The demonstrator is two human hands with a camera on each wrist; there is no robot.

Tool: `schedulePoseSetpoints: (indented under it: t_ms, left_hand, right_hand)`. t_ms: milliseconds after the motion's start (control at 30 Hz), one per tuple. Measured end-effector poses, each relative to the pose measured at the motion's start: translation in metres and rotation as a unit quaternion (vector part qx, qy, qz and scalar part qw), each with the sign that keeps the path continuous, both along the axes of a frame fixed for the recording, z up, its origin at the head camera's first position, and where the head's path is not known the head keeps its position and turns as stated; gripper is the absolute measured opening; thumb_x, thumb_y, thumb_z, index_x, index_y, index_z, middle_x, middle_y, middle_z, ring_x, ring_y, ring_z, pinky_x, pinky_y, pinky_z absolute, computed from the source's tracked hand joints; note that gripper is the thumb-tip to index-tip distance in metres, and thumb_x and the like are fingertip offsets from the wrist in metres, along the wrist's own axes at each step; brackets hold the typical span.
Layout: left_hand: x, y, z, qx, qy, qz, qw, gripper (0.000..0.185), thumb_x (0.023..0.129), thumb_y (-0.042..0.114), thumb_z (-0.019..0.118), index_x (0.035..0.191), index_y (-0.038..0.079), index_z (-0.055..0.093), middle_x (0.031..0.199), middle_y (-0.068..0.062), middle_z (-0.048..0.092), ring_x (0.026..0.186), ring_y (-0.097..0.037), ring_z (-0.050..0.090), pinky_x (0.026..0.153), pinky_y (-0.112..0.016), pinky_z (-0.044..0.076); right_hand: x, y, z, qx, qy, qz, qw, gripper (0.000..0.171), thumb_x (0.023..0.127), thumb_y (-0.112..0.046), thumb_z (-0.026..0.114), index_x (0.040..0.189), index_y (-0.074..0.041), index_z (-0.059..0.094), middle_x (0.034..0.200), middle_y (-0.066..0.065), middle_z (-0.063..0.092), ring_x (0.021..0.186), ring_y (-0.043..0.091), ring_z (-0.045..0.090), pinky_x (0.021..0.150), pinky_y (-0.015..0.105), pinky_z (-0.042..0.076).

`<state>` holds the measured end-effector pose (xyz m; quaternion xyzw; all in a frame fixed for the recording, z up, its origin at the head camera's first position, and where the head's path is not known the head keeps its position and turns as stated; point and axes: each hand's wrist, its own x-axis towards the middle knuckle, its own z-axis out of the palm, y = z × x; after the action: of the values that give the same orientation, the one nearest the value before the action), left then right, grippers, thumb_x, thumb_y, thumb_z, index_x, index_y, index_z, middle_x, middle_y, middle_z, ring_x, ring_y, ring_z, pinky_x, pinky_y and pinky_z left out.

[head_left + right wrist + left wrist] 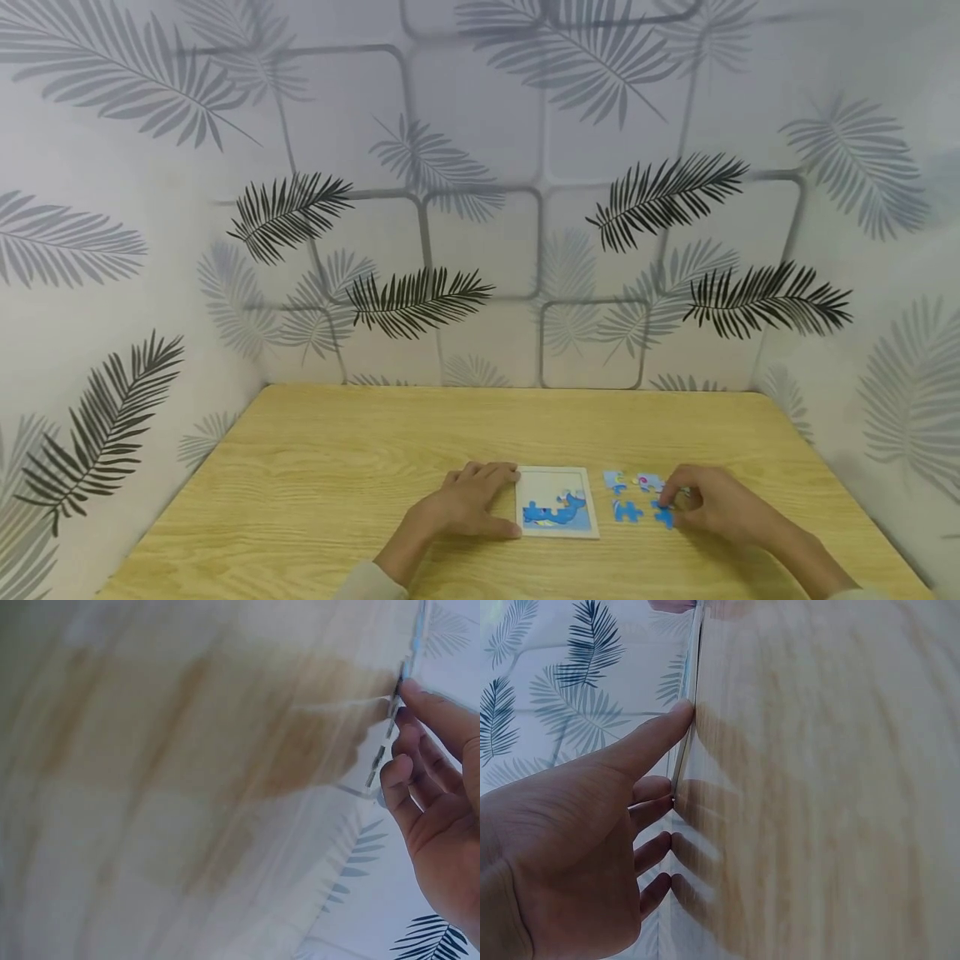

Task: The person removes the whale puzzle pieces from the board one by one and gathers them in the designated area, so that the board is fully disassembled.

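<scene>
hands (472, 502) bracing puzzle board (557, 502), seemingly pinching piece (663, 515)

1. We see the head view evenly and softly lit, fairly sharp, with walls bowing toward the edges.
2. Both wrist views are blurred and smeared across the table (817, 787).
3. Finger shadows fall toward 3 o'clock of the left hand (570, 847).
</scene>
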<state>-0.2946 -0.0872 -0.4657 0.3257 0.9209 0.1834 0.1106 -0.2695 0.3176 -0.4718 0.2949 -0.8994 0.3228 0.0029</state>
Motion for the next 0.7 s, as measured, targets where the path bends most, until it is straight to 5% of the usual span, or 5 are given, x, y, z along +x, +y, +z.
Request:
schedulePoseSetpoints:
  t_ms: [333,700]
  left_hand:
    - [-0.002,0.000,-0.003,0.003,-0.002,-0.004,1.0000,0.080,0.086,0.060,0.063,0.149,0.019,0.037,0.155,0.004,0.034,0.139,-0.029,0.031,0.110,-0.058,0.026]
    - [-0.001,0.001,-0.001,-0.005,-0.001,0.008,1.0000,0.079,0.085,0.060,0.065,0.148,0.022,0.039,0.154,0.007,0.035,0.138,-0.025,0.032,0.109,-0.057,0.027]
  right_hand:
    - [-0.009,-0.029,0.004,-0.019,0.032,0.011,0.999,0.020,0.083,-0.012,0.077,0.101,-0.019,0.070,0.099,-0.003,0.067,0.063,0.002,0.047,0.054,0.022,0.045]
    - [-0.021,-0.089,0.002,-0.040,-0.036,0.056,0.997,0.026,0.091,-0.013,0.069,0.116,-0.012,0.067,0.107,0.004,0.065,0.068,0.005,0.049,0.060,0.025,0.048]
